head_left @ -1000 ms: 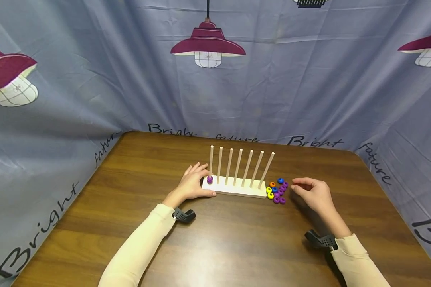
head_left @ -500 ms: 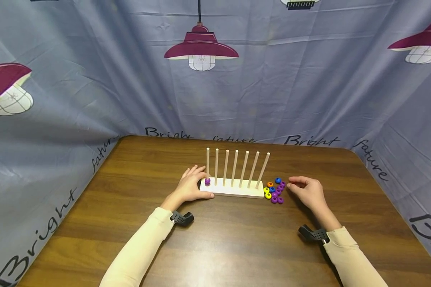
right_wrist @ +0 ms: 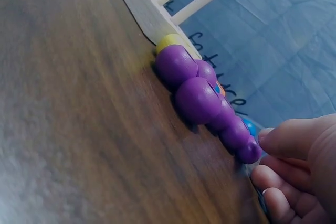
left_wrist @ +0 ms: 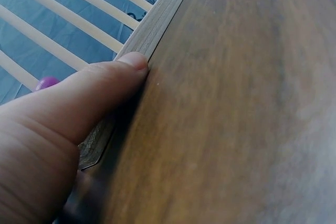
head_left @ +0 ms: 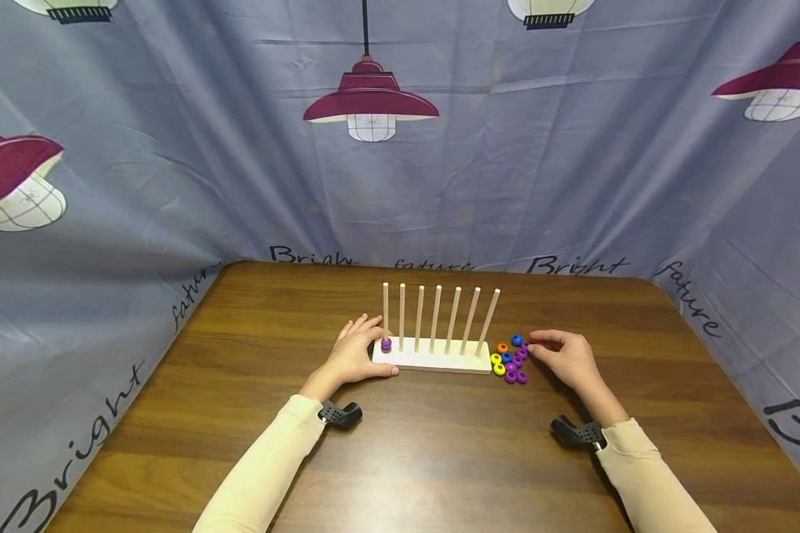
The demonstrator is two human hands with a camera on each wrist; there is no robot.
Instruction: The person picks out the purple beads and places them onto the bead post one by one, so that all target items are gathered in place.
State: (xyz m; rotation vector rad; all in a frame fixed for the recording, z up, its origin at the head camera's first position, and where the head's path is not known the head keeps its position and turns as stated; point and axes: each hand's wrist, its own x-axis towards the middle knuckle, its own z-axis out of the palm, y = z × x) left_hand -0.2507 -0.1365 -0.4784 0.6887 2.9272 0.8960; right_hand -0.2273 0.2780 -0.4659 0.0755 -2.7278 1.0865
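Fingers and thumb of the left hand (head_left: 350,358) straddle the nine-o'clock end of the pegged stand (head_left: 433,359) in the head view, holding it: thumb against the front edge, fingers fanned past the far side. Seven upright pegs (head_left: 419,318) stand in a row, and purple shows at the foot of the nine-o'clock one, one bead or two, too small to tell. Loose beads cluster just off the stand's three-o'clock end: a blue bead (head_left: 516,340) at the cluster's twelve, an orange bead (head_left: 502,348) at ten, yellow beads (head_left: 499,369) at eight to nine, purple ones from two round to six. At the cluster's three o'clock, the right hand (head_left: 569,359) has thumb and forefinger slightly parted, tips at the end purple bead (right_wrist: 249,151); whether they grip it, I cannot tell. Brown table (head_left: 400,459) lies beneath, a printed curtain (head_left: 240,148) at twelve.

Left wrist view: the thumb reaches in from eight o'clock, nearly straight, its tip on the stand's side edge; pegs slant across ten o'clock, with purple peeking over the thumb at nine.

Right wrist view: bent digits come in from four o'clock, a small gap between them, right by that end bead. Its purple row runs from twelve to four, topped by yellow just beside the stand's corner.
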